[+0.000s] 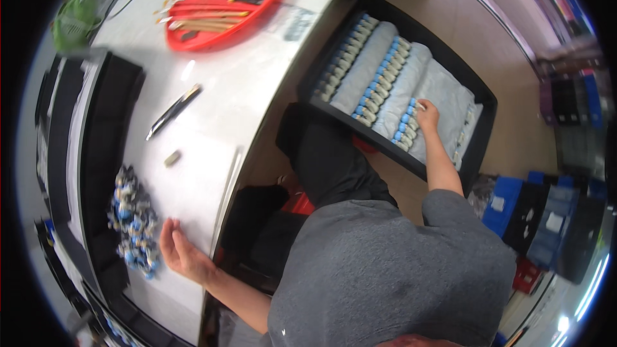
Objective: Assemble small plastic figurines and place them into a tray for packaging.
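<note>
My right hand [427, 117] reaches into a black crate [486, 130] and pinches a small pale figure at the end of a row of blue-and-white figures [406, 125]. The fingertips partly hide that piece. Further rows of the same small figures [384, 77] lie in the crate between rolls of pale wrapping sheet [366, 64]. On the left, my left hand [183, 257] rests at the white table's edge, fingers loosely bent and apart from the thumb, with nothing seen in them. Just beyond its fingertips is a heap of small blue, white and grey figures [134, 222].
A black pen-like tool [173, 112] and a small greyish block [172, 159] lie on the white table [212, 99]. At its far end stands a red round tray [273, 0] of brushes and tools. Black trays [106, 122] line the left side. Blue and black bins [504, 202] stand at right.
</note>
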A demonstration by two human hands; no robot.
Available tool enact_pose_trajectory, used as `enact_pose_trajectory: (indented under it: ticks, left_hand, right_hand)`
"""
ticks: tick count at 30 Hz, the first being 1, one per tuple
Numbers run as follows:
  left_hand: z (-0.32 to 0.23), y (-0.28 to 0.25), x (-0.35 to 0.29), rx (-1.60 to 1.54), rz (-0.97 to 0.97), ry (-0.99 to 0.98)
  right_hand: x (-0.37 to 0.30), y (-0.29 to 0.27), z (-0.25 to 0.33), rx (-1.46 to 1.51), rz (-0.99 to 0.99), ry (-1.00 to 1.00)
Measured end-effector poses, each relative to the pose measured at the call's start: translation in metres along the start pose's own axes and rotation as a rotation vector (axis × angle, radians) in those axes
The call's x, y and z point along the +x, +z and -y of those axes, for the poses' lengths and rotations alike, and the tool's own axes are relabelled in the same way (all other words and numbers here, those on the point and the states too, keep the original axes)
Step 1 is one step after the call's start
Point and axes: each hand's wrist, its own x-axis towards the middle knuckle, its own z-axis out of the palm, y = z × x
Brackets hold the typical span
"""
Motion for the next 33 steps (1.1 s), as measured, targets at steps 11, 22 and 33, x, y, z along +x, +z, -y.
enact_pose_trajectory:
  ticks: [11,22,33]
  left_hand:
    - [-0.001,0.025,-0.008,0.387,0.088,0.224]
    - [-0.04,-0.033,0.04,1.175,-0.342,0.414]
    - [-0.057,-0.026,0.042,0.802,-0.054,0.378]
  right_hand:
    - [0.02,-0.005,0.045,-0.069,-0.128,-0.428]
    - [-0.16,-0.029,0.371,1.077,0.781,-0.777]
    - [-0.247,-0.005,0.449,1.05,1.375,-0.891]
